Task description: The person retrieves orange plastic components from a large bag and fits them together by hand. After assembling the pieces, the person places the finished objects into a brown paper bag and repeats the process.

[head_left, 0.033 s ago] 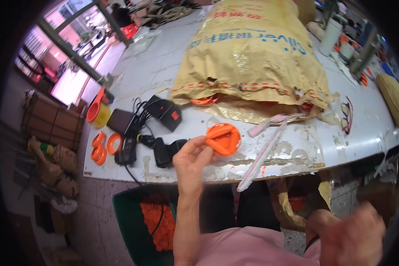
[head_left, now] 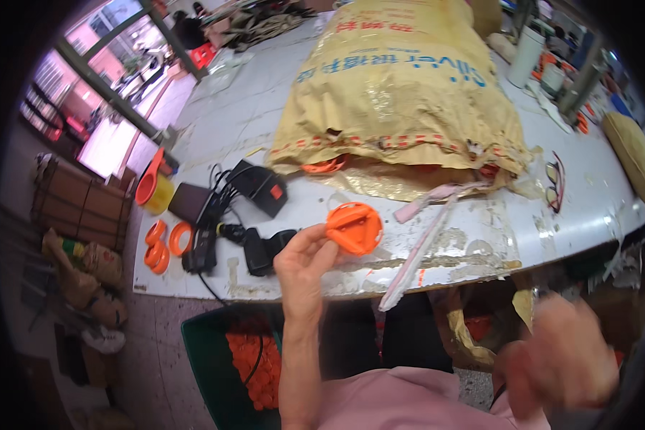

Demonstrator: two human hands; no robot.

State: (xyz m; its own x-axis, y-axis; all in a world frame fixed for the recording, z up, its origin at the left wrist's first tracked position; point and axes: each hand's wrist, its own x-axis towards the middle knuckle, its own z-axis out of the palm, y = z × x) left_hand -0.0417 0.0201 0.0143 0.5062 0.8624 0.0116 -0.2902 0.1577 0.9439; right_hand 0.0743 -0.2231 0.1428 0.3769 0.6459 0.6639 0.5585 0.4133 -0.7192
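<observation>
The round orange piece (head_left: 354, 228) is over the front part of the counter (head_left: 222, 129), with the raised triangle on its face turned toward me. My left hand (head_left: 304, 261) holds it at the left edge, pinched between thumb and fingers. I judge that the present step is holding this piece up to view. The next move, I think, calls for a steady pinch, with the free right side of the rim left open to reach. My right hand (head_left: 562, 358) is blurred at the lower right, well apart from the piece, so I cannot tell if it holds something. Near the piece lies a pale strip (head_left: 412, 266); behind is a yellow sack (head_left: 401, 100) with its mouth toward me, and below, a green bin (head_left: 206, 358) contains many orange pieces (head_left: 261, 373)
</observation>
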